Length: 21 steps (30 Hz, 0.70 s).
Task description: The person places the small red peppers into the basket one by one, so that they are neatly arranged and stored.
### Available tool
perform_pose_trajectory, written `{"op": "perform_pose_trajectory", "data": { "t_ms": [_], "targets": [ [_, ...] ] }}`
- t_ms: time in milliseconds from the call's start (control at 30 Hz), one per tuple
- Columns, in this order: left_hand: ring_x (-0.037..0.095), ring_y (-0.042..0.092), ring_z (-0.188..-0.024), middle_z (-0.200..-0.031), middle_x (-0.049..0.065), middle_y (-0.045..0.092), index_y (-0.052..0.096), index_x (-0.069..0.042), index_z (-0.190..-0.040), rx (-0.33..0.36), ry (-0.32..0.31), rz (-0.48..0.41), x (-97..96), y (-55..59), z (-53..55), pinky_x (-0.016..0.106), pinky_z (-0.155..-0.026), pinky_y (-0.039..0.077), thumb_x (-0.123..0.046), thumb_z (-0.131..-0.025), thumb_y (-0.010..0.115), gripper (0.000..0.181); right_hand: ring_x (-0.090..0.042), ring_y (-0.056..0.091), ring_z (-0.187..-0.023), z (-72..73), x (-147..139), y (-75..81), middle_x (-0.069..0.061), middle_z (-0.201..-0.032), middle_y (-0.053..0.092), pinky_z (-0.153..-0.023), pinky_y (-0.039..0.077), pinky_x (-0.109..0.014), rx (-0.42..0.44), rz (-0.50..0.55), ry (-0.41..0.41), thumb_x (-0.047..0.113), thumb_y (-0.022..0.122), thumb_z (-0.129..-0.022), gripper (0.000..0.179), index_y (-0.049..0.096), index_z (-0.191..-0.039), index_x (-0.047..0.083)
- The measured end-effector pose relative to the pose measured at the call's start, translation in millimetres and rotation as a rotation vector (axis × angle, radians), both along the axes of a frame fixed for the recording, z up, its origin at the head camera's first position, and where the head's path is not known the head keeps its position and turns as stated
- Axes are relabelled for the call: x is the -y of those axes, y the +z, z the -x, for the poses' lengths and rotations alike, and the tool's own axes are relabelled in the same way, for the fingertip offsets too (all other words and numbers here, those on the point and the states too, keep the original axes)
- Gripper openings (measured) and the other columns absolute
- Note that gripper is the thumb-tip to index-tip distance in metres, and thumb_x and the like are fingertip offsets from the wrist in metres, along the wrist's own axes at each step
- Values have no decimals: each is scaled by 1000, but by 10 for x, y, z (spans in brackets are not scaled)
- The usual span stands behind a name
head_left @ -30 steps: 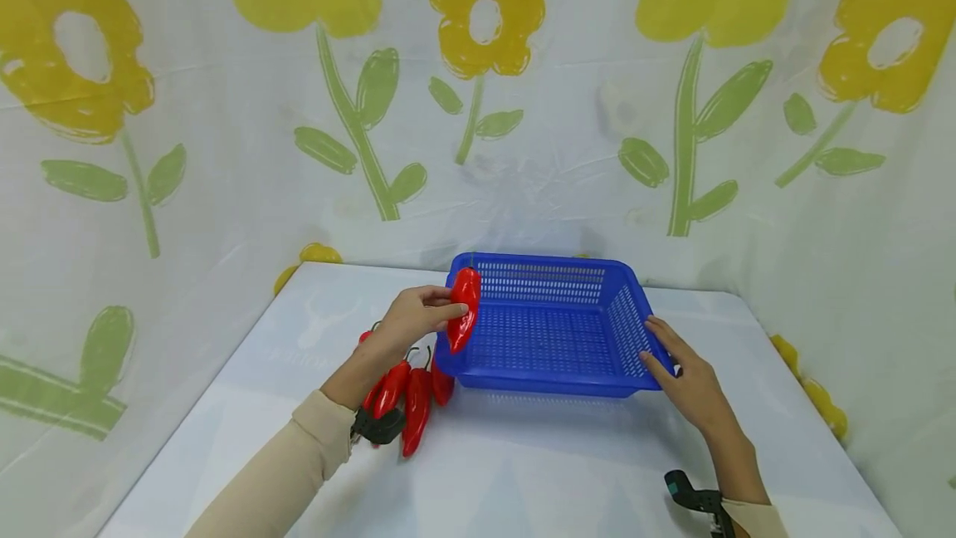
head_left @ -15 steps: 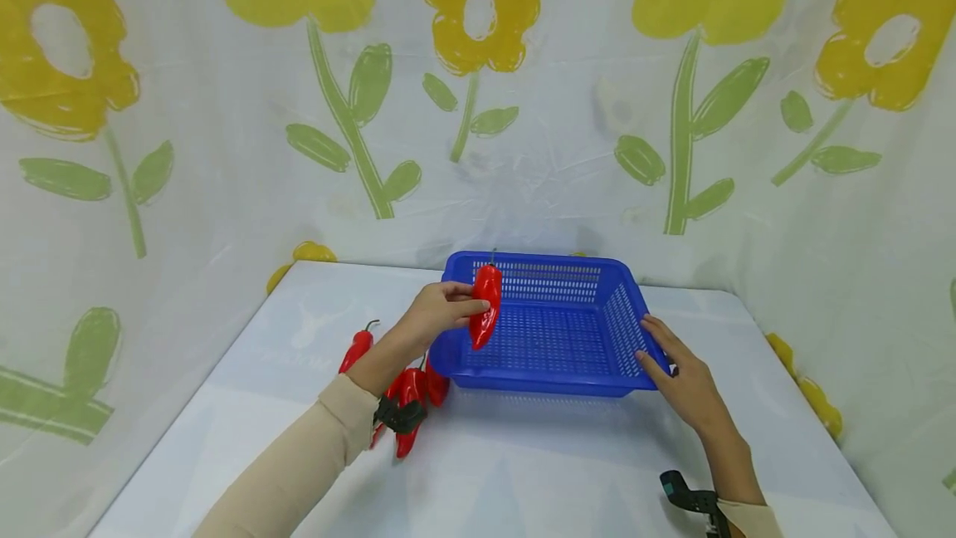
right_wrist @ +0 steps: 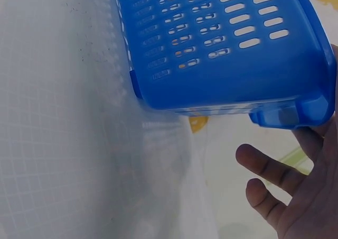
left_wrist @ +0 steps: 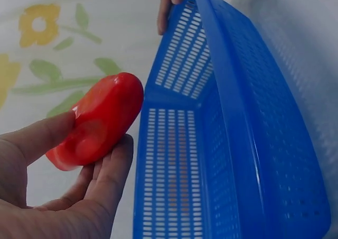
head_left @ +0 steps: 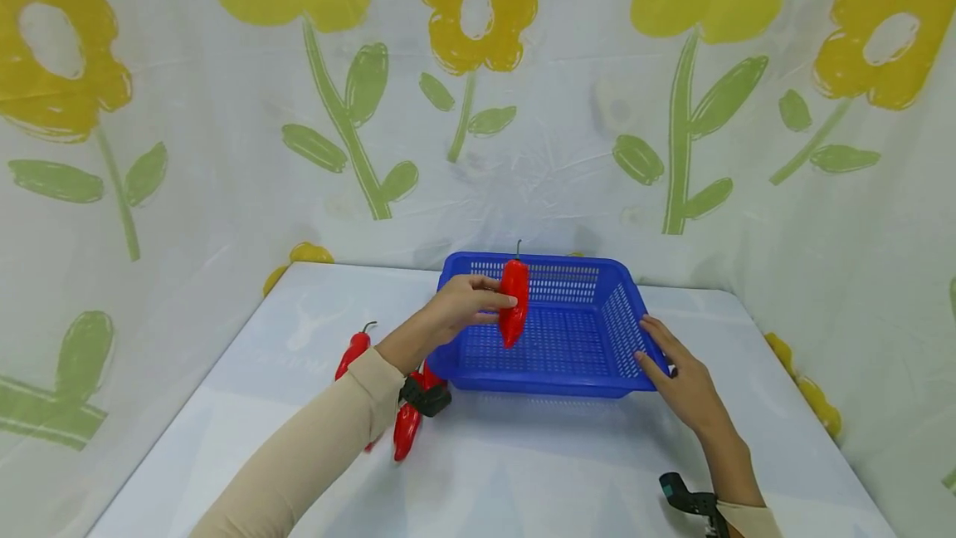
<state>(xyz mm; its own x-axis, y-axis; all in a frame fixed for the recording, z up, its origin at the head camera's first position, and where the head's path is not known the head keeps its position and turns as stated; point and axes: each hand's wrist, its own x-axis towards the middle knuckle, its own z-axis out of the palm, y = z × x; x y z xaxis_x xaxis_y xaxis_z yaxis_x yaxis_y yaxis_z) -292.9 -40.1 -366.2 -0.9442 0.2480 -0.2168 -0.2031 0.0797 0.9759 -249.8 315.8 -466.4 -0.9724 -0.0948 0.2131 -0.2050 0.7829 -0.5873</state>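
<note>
Over the left part of the blue plastic basket (head_left: 548,386), my left hand (head_left: 466,305) pinches a glossy red chili pepper (head_left: 514,301) between thumb and fingers. The pepper hangs upright with its thin stem at the top. In the left wrist view, the pepper (left_wrist: 100,120) appears beside the basket's perforated wall (left_wrist: 169,170). My right hand (head_left: 685,376) grips the basket's right rim, thumb and forefinger over the edge. From the right wrist, two fingers (right_wrist: 269,170) show spread below the basket's end handle (right_wrist: 288,115). The visible floor of the basket holds no peppers.
Several more red peppers lie on the white table (head_left: 560,471) left of the basket, partly hidden by my left forearm; one pepper (head_left: 354,351) is farther back and another pepper (head_left: 406,432) nearer. A flower-printed cloth (head_left: 553,148) hangs behind the table.
My left hand has carried the pepper rightward, from the basket's left rim to over its inside. The right hand stays on the right rim, and the basket has barely shifted.
</note>
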Motion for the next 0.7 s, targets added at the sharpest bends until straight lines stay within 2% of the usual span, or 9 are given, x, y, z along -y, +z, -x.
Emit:
{"op": "perform_pose_trajectory", "data": {
  "t_ms": [567, 700],
  "targets": [
    [31, 69, -99, -114, 19, 67, 58, 7, -122, 74, -58, -14, -476, -23, 213, 46, -93, 54, -8, -86, 78, 44, -45, 49, -122, -10, 9, 8, -10, -163, 25, -94, 48, -65, 11, 29, -4, 44, 51, -103, 64, 29, -159, 22],
    [32, 69, -97, -110, 19, 67, 57, 8, -121, 96, -64, -27, -601, -88, 260, 46, -93, 54, -6, -86, 78, 43, -44, 50, -121, -31, -13, -5, -10, -163, 25, -94, 48, -64, 11, 29, 5, 44, 52, -103, 64, 29, -159, 23]
  ]
}}
